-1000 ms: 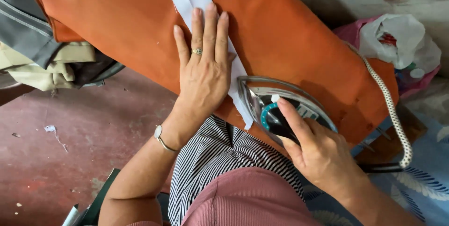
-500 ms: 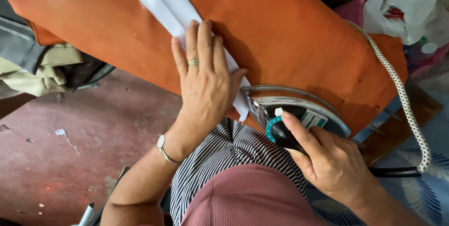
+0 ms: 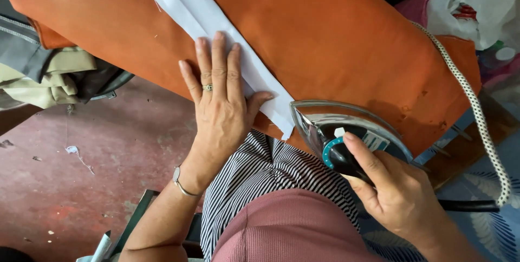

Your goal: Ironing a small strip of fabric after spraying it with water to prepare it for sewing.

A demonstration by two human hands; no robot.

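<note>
**Reader:** Where are the person's hands, and what does each one touch?

**Describer:** The left hand (image 3: 219,105) lies flat near the centre, fingers straight and close together, pointing to 12 o'clock. Its palm and fingers press down on a white fabric strip (image 3: 208,29). A ring sits on one finger and a thin bracelet (image 3: 181,184) circles the wrist. The right hand (image 3: 398,194) is at 4 o'clock, fingers curled around the dark handle of a metal iron (image 3: 338,126), the forefinger stretched along the top.

**Reader:** Where is the strip?

**Describer:** It runs diagonally from 11 o'clock down towards the centre, across an orange padded board (image 3: 336,34). Its lower end stops just beside the iron's pointed tip.

**Reader:** What else is around?

**Describer:** A speckled white cord (image 3: 476,115) trails from the iron up to 2 o'clock. A white plastic bag (image 3: 471,4) sits at 1 o'clock. Folded grey and beige cloth (image 3: 38,72) is piled at 9 o'clock, above a reddish floor (image 3: 81,186).
</note>
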